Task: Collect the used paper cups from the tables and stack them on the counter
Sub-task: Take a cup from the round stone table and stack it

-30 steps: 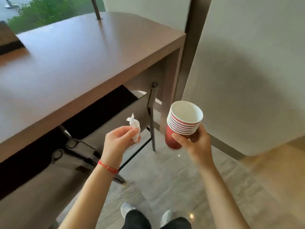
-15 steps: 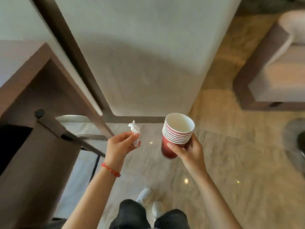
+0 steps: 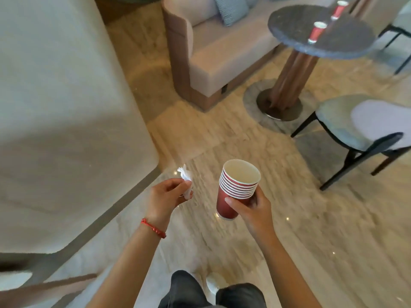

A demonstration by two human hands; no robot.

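Observation:
My right hand (image 3: 253, 207) grips a stack of several red paper cups (image 3: 235, 187) with white insides, held upright in front of me. My left hand (image 3: 166, 196) pinches a crumpled white tissue (image 3: 185, 177) to the left of the stack. Far off at the upper right, two single red paper cups stand on a round dark table (image 3: 347, 38): one nearer (image 3: 317, 32), one at the far edge (image 3: 338, 9).
A large pale pillar or wall (image 3: 62, 112) fills the left. A beige sofa (image 3: 213, 56) stands at the upper middle. A grey-cushioned chair with black legs (image 3: 360, 127) sits right of the table's wooden pedestal (image 3: 287, 83). The marble floor stretches ahead.
The view has swung right, away from the wooden counter and its chair, toward the sofa and round table. Both hands keep the same hold on tissue and cup stack.

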